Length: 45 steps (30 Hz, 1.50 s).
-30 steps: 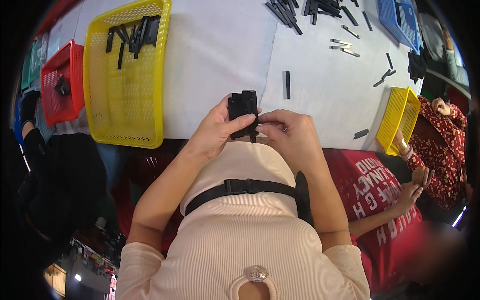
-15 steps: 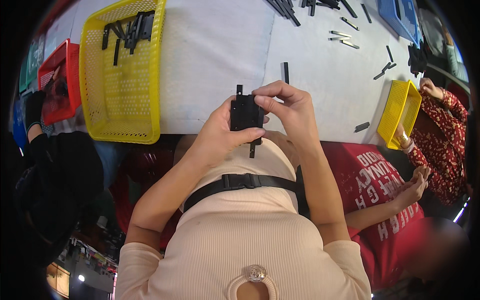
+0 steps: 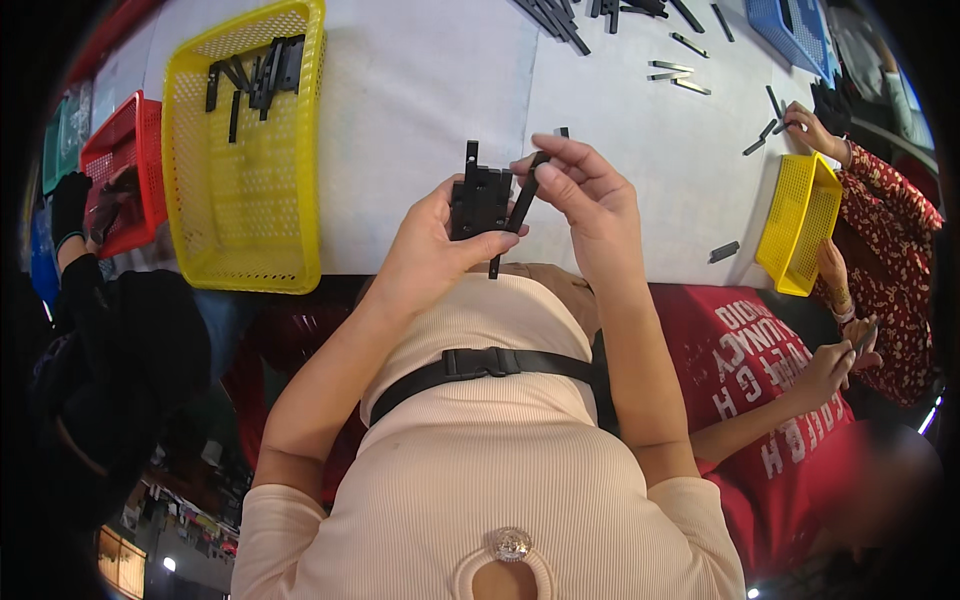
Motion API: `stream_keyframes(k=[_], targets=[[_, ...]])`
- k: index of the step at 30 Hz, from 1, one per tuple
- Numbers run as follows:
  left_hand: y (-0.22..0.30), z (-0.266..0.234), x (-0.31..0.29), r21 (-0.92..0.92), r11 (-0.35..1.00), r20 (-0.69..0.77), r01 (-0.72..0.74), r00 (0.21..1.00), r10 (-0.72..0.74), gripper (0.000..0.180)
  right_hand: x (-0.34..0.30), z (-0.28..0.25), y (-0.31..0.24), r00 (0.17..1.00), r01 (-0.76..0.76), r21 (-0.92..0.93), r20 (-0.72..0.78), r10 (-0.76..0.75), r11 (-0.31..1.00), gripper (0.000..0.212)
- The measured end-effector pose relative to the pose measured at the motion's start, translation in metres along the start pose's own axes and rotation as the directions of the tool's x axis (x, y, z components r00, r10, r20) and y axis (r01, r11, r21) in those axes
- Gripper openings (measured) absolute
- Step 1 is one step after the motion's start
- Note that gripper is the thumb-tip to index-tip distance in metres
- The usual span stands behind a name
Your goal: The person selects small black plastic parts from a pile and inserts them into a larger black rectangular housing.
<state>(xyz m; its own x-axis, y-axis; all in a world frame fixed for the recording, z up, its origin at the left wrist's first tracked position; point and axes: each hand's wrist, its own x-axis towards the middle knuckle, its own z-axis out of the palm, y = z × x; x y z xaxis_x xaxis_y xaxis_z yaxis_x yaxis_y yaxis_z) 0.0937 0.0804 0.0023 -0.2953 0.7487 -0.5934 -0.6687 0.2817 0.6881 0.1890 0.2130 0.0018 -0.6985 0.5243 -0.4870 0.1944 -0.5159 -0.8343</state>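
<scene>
My left hand [image 3: 425, 235] grips a flat black block [image 3: 478, 205] just over the near table edge, its thumb across the lower end. Narrow ends stick out of the block at top and bottom. Between the thumb and fingers of my right hand [image 3: 595, 200] is a slim black bar [image 3: 526, 192]. That bar leans to the right, with its lower end beside the block's right side near my left thumb; whether the two touch there I cannot tell. Another black bar [image 3: 563, 131] is mostly hidden behind my right fingers.
Left of me stands a large yellow basket [image 3: 312, 200] with black bars inside. Several black bars [image 3: 552, 20] lie on the far table [image 3: 420, 90], with lighter strips [image 3: 672, 68] to their right. Co-workers' hands are at a red basket [image 3: 150, 160] and a smaller yellow basket [image 3: 775, 225].
My right hand has tilted the slim bar away from the block's right side. Both hands have shifted slightly farther from me. At right, a co-worker's hand has reached to bars on the table.
</scene>
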Motion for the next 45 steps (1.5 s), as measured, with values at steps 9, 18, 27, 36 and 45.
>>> stream_keyframes(k=[9,18,27,36,45], targets=[[0.012,-0.008,0.004,-0.024,0.999,-0.031,-0.039,0.999,0.038,0.035,0.019,-0.017,-0.010,0.973,-0.187,0.341,0.192,0.126,0.921,0.032],[0.009,-0.010,0.002,-0.064,0.998,-0.044,-0.026,0.999,0.023,0.035,0.016,-0.008,-0.007,0.981,-0.183,0.255,0.115,0.158,0.950,0.030],[0.003,-0.010,0.001,-0.080,0.997,-0.020,0.015,1.000,-0.017,0.036,0.013,-0.008,-0.016,0.972,-0.234,0.319,0.044,0.232,0.918,0.037],[0.000,-0.009,0.000,-0.144,0.989,0.017,0.025,1.000,-0.023,0.036,0.007,-0.009,-0.006,0.982,-0.191,0.144,0.023,0.190,0.971,0.032],[-0.012,-0.010,0.000,-0.230,0.973,-0.008,0.010,1.000,-0.012,0.037,-0.014,0.029,0.012,0.969,-0.217,0.196,-0.079,0.236,0.956,0.046]])
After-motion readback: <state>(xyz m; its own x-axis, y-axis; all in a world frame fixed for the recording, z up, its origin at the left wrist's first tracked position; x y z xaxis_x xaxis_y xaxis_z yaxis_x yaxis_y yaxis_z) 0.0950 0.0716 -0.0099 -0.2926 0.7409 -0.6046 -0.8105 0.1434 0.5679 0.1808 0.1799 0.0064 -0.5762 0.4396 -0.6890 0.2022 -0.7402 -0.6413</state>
